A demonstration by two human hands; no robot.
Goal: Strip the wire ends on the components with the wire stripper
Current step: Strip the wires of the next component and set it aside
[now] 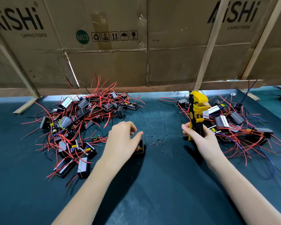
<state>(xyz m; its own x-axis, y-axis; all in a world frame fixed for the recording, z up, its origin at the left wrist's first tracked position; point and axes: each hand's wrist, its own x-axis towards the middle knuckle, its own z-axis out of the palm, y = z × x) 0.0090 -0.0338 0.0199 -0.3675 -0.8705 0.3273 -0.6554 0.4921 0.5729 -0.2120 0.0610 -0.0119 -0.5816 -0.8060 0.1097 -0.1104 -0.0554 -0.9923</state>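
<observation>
One wire stripper [196, 111] gripped upright by right hand [199, 137], left hand [122, 140] relaxed over one component [140, 147]

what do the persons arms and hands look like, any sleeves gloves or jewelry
Both forearms are bare as far as the picture shows, with no sleeve in view. The left hand and the right hand wear no gloves, and no ring, watch or bracelet shows on the fingers or wrists. No cables or markings are on either arm.

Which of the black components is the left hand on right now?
The lone black component under the left hand, on the green mat between the two piles; all the others lie tangled in red wires.
</observation>
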